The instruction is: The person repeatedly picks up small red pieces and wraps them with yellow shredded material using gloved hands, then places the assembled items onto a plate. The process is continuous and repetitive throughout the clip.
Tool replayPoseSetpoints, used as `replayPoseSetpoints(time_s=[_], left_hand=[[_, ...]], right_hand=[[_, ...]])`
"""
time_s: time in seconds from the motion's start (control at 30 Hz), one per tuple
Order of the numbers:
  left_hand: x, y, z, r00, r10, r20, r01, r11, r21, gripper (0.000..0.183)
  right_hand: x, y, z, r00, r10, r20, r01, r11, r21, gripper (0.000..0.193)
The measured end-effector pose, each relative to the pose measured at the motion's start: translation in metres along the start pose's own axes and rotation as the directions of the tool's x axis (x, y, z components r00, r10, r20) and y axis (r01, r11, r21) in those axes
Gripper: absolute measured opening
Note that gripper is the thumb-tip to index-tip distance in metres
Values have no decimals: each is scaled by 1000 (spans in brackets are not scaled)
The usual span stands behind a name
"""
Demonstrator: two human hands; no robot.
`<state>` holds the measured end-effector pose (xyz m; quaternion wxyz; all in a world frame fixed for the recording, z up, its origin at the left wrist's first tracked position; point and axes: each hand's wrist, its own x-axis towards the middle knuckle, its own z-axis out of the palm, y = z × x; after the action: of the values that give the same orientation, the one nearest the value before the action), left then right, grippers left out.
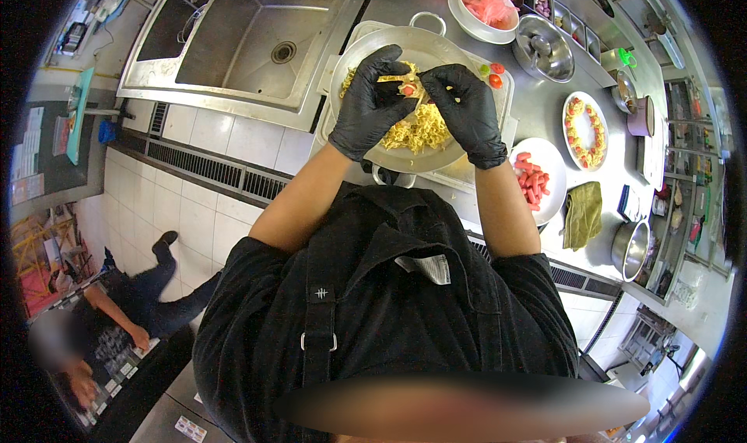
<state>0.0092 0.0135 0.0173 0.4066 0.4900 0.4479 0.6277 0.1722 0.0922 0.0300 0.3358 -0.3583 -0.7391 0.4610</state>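
Observation:
Both my hands wear black gloves and meet over a wide metal pan (352, 50). My left hand (372, 104) is closed on a small red sausage piece (408, 90) with yellow noodle strands (397, 78) around it. The fingers of my right hand (469, 116) pinch the strands from the other side. Below them, a heap of yellow noodles (424, 129) lies in the pan. More cut sausages (532, 184) sit on a white plate (553, 163) by my right wrist. Farther right, a white oval plate (572, 149) carries a ring of noodle-wrapped red pieces (576, 142).
Red and green vegetable pieces (495, 79) lie beside the pan. Past them are a white bowl of pink food (489, 7) and a steel bowl (542, 48). A green cloth (583, 216) is at right, a sink (253, 54) at left. Another person (117, 311) is lower left.

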Motion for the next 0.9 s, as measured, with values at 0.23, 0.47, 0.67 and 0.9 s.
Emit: replayPoseSetpoints(time_s=[0.23,0.47,0.67,0.9], left_hand=[[0,-5,-4,984,-180,-16,176,974,-142,49],[0,1,-7,884,-440,161,458,741,-491,36],[0,12,-14,877,-446,178,473,740,-479,34],[13,29,-19,972,-196,126,205,977,-59,43]], right_hand=[[-4,-21,-12,971,-6,241,-6,999,46,34],[-2,4,-16,965,11,264,-16,1000,18,37],[-3,5,-13,990,31,134,-53,986,160,39],[-5,0,-11,992,-80,93,69,991,118,42]])
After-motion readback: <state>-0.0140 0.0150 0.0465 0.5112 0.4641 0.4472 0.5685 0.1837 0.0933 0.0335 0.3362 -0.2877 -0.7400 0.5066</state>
